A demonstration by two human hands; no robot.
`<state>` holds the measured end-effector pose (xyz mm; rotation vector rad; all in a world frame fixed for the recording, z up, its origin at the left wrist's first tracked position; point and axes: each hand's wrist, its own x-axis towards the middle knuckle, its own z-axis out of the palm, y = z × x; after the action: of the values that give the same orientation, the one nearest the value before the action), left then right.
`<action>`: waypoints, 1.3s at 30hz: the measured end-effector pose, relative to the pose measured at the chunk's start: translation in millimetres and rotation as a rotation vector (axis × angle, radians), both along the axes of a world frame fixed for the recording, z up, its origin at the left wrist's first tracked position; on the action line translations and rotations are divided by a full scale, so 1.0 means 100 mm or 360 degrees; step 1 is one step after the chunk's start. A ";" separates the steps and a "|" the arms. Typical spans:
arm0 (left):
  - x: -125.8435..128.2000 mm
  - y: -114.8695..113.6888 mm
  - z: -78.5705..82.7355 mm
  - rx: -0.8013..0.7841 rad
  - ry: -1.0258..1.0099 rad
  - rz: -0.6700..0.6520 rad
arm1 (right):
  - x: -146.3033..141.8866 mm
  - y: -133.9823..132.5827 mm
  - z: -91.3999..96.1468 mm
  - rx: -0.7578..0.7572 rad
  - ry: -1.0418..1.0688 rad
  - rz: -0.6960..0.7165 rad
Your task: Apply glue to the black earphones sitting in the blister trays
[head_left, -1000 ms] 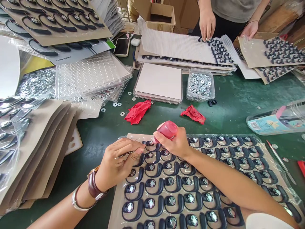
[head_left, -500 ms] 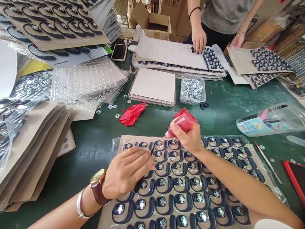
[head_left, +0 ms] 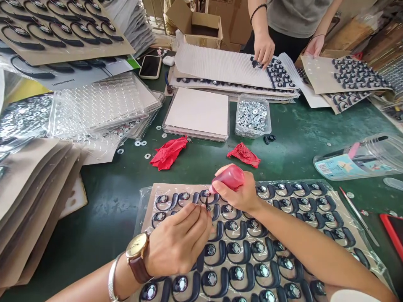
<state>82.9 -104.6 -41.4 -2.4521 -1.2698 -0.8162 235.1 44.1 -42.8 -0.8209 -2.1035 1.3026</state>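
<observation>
In my right hand (head_left: pixel 241 191), closed around it, a red squeeze bottle (head_left: pixel 231 177) is tilted down to the left. Its pale nozzle points at the round silvery part of a dark hook-shaped piece (head_left: pixel 206 193) in the sheet's back row. My left hand (head_left: pixel 182 237) pinches a thin black pointed tool (head_left: pixel 207 202), its tip up by that same piece; most of the tool is hidden by my fingers. Under both hands lies a brown sheet (head_left: pixel 147 214) with clear film, bearing rows of these hook-shaped pieces.
Red crumpled scraps (head_left: pixel 170 153) lie behind the sheet, near a clear tub of washers (head_left: pixel 252 119). A clear jar (head_left: pixel 355 161) lies at right, beside pointed tweezers (head_left: pixel 359 216). Stacked sheets (head_left: pixel 40 201) stand at left. Across the table, a co-worker's hand (head_left: pixel 263 48) handles similar pieces.
My right hand has brought the bottle down and left, its nozzle now at a back-row piece. My left hand has moved right, and the black tool's tip now shows beside the nozzle.
</observation>
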 end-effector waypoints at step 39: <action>-0.02 0.03 0.04 -0.0080 -0.0087 0.0039 | -0.01 0.06 0.04 0.0092 -0.0055 -0.0191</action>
<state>80.4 -101.9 -37.2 -2.4636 -1.3530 -0.8603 234.1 49.8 -38.6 -0.9354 -2.0744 1.1675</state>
